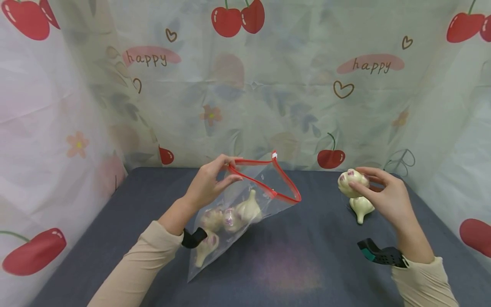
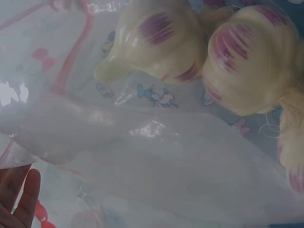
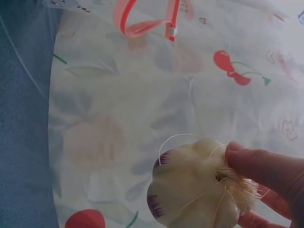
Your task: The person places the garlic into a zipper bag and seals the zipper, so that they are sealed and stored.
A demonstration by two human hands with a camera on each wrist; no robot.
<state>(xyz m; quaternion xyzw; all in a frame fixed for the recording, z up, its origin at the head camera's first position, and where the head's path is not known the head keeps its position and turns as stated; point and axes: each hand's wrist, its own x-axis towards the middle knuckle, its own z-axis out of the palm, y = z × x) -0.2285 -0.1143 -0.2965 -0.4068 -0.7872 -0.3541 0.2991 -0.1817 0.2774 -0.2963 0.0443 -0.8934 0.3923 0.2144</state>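
My left hand (image 1: pixel 210 181) pinches the rim of a clear zip bag (image 1: pixel 230 249) with a red zip edge, its mouth spread wide. Inside the bag lie several garlic bulbs (image 1: pixel 249 209), which also show close up as purple-streaked garlic (image 2: pixel 249 61) in the left wrist view. Off to the right, my right hand (image 1: pixel 387 194) holds one garlic bulb (image 1: pixel 350 182) between thumb and fingers. Its root tuft and purple marks show in the right wrist view on the held bulb (image 3: pixel 192 185). Just below it in the head view is another garlic bulb (image 1: pixel 361 208), stem toward me.
A dark table (image 1: pixel 291 264) spreads under both hands. Around its back and sides hangs a printed curtain (image 1: pixel 253 102) with cherries and the word happy. A white slider (image 1: pixel 274 155) sits at the bag's top corner.
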